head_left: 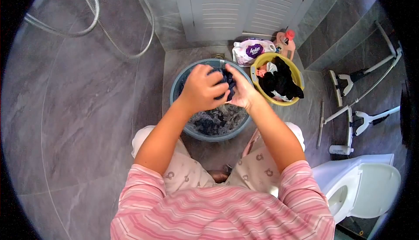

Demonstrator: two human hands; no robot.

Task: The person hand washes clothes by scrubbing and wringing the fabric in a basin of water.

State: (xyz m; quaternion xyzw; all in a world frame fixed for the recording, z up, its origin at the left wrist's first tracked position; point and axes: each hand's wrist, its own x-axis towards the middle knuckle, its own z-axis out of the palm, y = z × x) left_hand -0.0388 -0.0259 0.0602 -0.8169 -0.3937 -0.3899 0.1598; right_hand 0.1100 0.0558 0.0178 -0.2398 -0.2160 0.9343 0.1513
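Note:
Both my hands are raised over a blue-grey basin (177, 126) on the floor between my legs. A dark navy cloth (223, 83) is bunched up between them. My left hand (204, 87) has its fingers curled round the near side of the cloth. On the other side, my right hand (241, 89) cups it, thumb up and fingers partly hidden behind the bundle. Sudsy dark water (218, 122) shows in the basin below. Whether more cloth lies under the suds I cannot tell.
Right of the basin stands a yellow tub (298, 70) heaped with black and white clothes (279, 81). Behind it are a detergent bag (253, 51) and a pink bottle (286, 44). Mops (349, 83) lean at the right, near a toilet (371, 187). A shower hose (150, 26) hangs at the left.

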